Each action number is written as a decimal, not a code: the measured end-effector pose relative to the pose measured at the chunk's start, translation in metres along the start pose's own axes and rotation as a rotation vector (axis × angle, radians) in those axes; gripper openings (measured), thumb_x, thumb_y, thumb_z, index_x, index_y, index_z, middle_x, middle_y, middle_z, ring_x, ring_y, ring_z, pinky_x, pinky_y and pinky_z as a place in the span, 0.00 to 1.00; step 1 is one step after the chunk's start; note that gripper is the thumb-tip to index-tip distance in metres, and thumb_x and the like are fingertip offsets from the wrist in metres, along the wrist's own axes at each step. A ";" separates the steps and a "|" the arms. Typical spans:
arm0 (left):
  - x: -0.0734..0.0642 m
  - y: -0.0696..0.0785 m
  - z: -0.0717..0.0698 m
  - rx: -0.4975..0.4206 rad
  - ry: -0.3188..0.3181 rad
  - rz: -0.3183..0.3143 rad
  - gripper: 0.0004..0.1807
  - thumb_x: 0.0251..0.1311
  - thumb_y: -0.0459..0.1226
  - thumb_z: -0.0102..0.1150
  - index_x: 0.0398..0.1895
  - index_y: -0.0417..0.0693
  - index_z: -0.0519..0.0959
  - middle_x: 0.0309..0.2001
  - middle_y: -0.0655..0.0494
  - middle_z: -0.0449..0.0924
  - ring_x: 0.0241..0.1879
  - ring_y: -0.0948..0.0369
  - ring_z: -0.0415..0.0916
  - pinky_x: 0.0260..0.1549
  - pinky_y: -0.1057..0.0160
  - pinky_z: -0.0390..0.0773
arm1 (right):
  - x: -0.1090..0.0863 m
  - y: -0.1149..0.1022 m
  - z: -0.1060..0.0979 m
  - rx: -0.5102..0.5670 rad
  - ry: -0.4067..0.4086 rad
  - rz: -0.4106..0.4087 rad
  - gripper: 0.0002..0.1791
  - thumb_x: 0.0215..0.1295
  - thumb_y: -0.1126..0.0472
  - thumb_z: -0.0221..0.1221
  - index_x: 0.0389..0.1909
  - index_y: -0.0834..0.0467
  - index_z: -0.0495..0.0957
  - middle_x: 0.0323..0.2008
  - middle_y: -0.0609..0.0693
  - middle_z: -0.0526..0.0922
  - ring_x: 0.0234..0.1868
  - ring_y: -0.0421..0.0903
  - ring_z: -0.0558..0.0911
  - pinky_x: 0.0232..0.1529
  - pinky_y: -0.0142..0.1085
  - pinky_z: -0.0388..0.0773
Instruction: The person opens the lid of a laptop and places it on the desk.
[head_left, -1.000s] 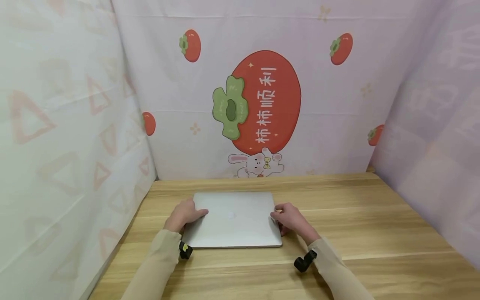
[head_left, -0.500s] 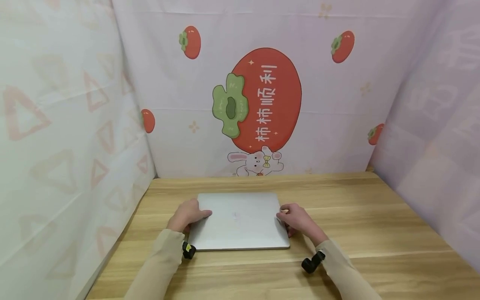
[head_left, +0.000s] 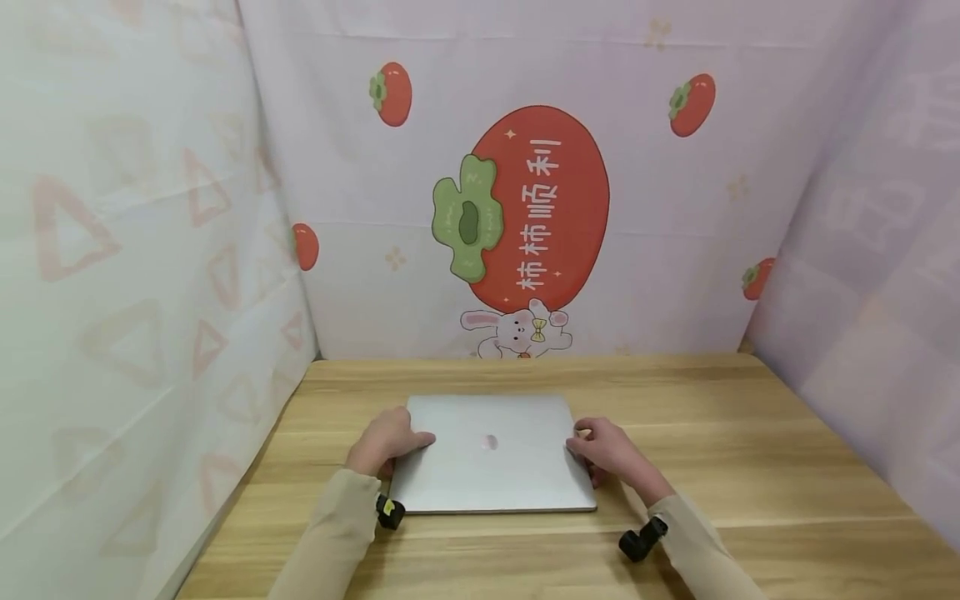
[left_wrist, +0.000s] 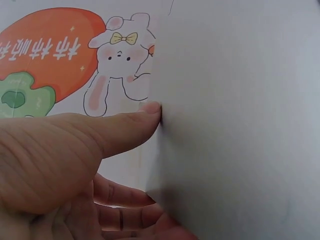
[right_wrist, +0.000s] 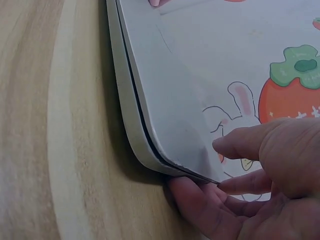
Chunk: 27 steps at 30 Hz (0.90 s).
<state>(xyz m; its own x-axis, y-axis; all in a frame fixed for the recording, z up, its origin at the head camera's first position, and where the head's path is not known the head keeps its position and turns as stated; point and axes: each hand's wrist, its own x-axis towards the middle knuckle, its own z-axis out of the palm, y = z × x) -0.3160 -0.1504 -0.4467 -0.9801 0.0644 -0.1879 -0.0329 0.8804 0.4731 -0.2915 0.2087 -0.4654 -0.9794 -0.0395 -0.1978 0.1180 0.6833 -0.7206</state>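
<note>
A closed silver laptop [head_left: 495,487] lies on the wooden table, its lid upward with a small shiny logo in the middle. My left hand [head_left: 384,442] grips its left side; in the left wrist view the thumb lies at the lid and the fingers curl under the edge of the laptop [left_wrist: 245,120]. At the opposite side my right hand [head_left: 611,452] holds the laptop, thumb over the lid. Seen from the right wrist, the fingers [right_wrist: 197,202] of that hand reach beneath the edge, and a thin dark seam runs between lid and base.
The wooden table [head_left: 720,467] extends to the right of the laptop. A white cloth printed with a large persimmon [head_left: 577,208] and a rabbit hangs behind it. More cloth [head_left: 150,333] closes off the left side, near the left forearm, and the right side. Each wrist wears a small black camera.
Both hands have moved the laptop to the right and a little toward the person, keeping their grip on its sides. The head view has shifted slightly.
</note>
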 end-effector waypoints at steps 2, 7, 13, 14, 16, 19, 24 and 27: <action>-0.001 0.000 0.002 -0.007 -0.004 -0.006 0.27 0.59 0.51 0.66 0.40 0.34 0.73 0.25 0.45 0.75 0.12 0.53 0.76 0.08 0.61 0.76 | 0.000 0.002 -0.001 -0.012 -0.001 0.000 0.29 0.66 0.58 0.60 0.65 0.65 0.69 0.22 0.53 0.78 0.11 0.45 0.73 0.14 0.37 0.77; -0.004 0.006 0.004 -0.022 -0.011 0.001 0.27 0.59 0.51 0.66 0.42 0.34 0.73 0.25 0.45 0.75 0.11 0.54 0.76 0.08 0.62 0.76 | -0.002 0.005 -0.007 -0.038 -0.003 -0.006 0.30 0.66 0.57 0.60 0.65 0.65 0.68 0.21 0.52 0.77 0.11 0.45 0.74 0.14 0.36 0.76; -0.008 0.016 0.008 -0.032 -0.021 0.016 0.27 0.58 0.50 0.67 0.43 0.34 0.72 0.26 0.45 0.74 0.10 0.54 0.76 0.07 0.62 0.76 | -0.011 0.012 -0.013 -0.051 0.001 -0.008 0.30 0.66 0.57 0.60 0.65 0.66 0.68 0.21 0.53 0.77 0.11 0.46 0.74 0.14 0.36 0.75; -0.009 0.017 0.009 -0.031 -0.022 0.018 0.26 0.58 0.50 0.68 0.41 0.35 0.73 0.26 0.45 0.74 0.10 0.54 0.75 0.07 0.62 0.75 | -0.012 0.013 -0.014 -0.056 0.004 -0.011 0.30 0.66 0.57 0.60 0.65 0.66 0.68 0.21 0.53 0.77 0.11 0.46 0.74 0.14 0.36 0.75; -0.009 0.019 0.010 -0.029 -0.023 0.024 0.25 0.58 0.50 0.68 0.38 0.36 0.73 0.26 0.45 0.74 0.09 0.55 0.75 0.07 0.62 0.75 | -0.015 0.015 -0.016 -0.062 0.012 -0.018 0.30 0.66 0.57 0.60 0.64 0.67 0.68 0.22 0.52 0.77 0.12 0.46 0.75 0.14 0.36 0.75; -0.008 0.023 0.013 -0.034 -0.025 0.028 0.24 0.57 0.50 0.68 0.34 0.37 0.73 0.25 0.45 0.75 0.09 0.55 0.75 0.08 0.62 0.76 | -0.016 0.018 -0.019 -0.071 0.017 -0.028 0.30 0.65 0.57 0.60 0.64 0.68 0.68 0.23 0.52 0.78 0.12 0.46 0.75 0.14 0.36 0.75; -0.009 0.029 0.016 -0.043 -0.035 0.018 0.35 0.56 0.51 0.69 0.54 0.31 0.70 0.27 0.43 0.76 0.09 0.54 0.76 0.08 0.62 0.76 | -0.018 0.023 -0.025 -0.082 0.013 -0.031 0.30 0.65 0.57 0.60 0.64 0.68 0.68 0.24 0.53 0.78 0.13 0.45 0.75 0.15 0.37 0.75; -0.010 0.034 0.018 -0.039 -0.041 0.012 0.42 0.56 0.52 0.69 0.62 0.30 0.65 0.29 0.42 0.76 0.10 0.54 0.76 0.08 0.62 0.76 | -0.020 0.026 -0.029 -0.109 0.010 -0.035 0.30 0.65 0.57 0.60 0.63 0.69 0.68 0.26 0.53 0.79 0.14 0.45 0.76 0.15 0.36 0.75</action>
<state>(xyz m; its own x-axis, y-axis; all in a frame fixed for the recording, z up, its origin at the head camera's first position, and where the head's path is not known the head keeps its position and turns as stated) -0.3033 -0.1128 -0.4443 -0.9717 0.0946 -0.2165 -0.0295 0.8606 0.5083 -0.2739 0.2488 -0.4609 -0.9843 -0.0574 -0.1667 0.0661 0.7566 -0.6506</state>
